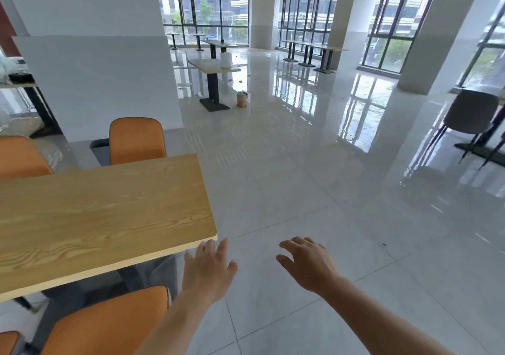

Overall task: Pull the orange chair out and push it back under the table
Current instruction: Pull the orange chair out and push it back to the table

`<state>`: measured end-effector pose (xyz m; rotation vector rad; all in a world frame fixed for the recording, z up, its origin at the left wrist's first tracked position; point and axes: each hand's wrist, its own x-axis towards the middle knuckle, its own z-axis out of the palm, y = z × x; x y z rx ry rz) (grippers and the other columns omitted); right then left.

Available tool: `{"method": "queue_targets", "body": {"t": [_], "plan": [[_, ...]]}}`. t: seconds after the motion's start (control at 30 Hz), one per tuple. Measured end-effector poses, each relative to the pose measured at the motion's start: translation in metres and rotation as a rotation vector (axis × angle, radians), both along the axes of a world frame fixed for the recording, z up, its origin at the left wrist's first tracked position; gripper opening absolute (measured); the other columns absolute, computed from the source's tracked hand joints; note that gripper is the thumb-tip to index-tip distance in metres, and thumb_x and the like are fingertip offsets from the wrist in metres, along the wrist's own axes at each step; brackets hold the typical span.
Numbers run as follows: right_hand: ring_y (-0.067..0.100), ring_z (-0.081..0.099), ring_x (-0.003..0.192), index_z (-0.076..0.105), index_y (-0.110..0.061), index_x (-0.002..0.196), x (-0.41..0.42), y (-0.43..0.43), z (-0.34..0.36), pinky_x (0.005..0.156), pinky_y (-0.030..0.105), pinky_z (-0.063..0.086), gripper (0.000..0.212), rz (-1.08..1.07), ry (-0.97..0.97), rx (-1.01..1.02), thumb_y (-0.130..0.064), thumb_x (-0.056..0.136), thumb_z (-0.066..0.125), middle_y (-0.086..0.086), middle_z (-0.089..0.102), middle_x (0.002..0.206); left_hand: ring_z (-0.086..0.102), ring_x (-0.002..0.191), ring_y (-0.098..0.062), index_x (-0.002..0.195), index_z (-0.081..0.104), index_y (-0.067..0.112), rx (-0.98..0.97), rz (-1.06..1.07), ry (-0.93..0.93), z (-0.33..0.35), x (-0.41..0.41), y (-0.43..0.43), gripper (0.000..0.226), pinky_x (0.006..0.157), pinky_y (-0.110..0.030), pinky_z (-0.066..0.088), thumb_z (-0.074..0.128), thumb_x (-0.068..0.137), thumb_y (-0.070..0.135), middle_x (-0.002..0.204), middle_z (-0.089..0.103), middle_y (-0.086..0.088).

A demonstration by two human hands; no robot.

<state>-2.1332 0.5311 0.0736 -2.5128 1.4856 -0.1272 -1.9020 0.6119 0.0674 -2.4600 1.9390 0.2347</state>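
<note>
Both hands are held out over the pale tiled floor (300, 190), apart from each other and holding nothing. The left hand (209, 268) has its fingers spread loosely just beside the near corner of the wooden surface (109, 212). The right hand (308, 264) hovers palm down, further right. The orange chair (109, 324) stands at the near edge of the surface, its backrest below the left forearm. A second orange chair (136, 141) and a third (19, 158) stand along the far side.
</note>
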Motion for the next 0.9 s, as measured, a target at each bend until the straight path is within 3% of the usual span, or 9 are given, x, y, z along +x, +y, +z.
{"method": "queue_targets", "body": {"t": [0.4, 0.9], "plan": [[0.019, 0.051, 0.126, 0.052, -0.035, 0.137, 0.046, -0.164, 0.007, 0.102, 0.038, 0.041, 0.044, -0.031, -0.015, 0.034, -0.056, 0.1, 0.042, -0.008, 0.059, 0.135, 0.039, 0.134, -0.027, 0.151, 0.023, 0.024, 0.041, -0.05, -0.01, 0.01, 0.037, -0.169, 0.054, 0.111, -0.054, 0.029, 0.027, 0.102, 0.049, 0.144, 0.045, -0.006], [0.022, 0.05, 0.125, 0.052, -0.033, 0.138, 0.078, -0.428, -0.027, 0.102, 0.038, 0.04, 0.044, 0.137, 0.015, 0.074, -0.055, 0.1, 0.043, -0.005, 0.059, 0.135, 0.038, 0.136, -0.028, 0.151, 0.022, 0.026, 0.107, 0.124, -0.041, -0.023, 0.056, -0.395, 0.055, 0.11, -0.054, 0.031, 0.028, 0.101, 0.048, 0.146, 0.043, -0.006]]}}
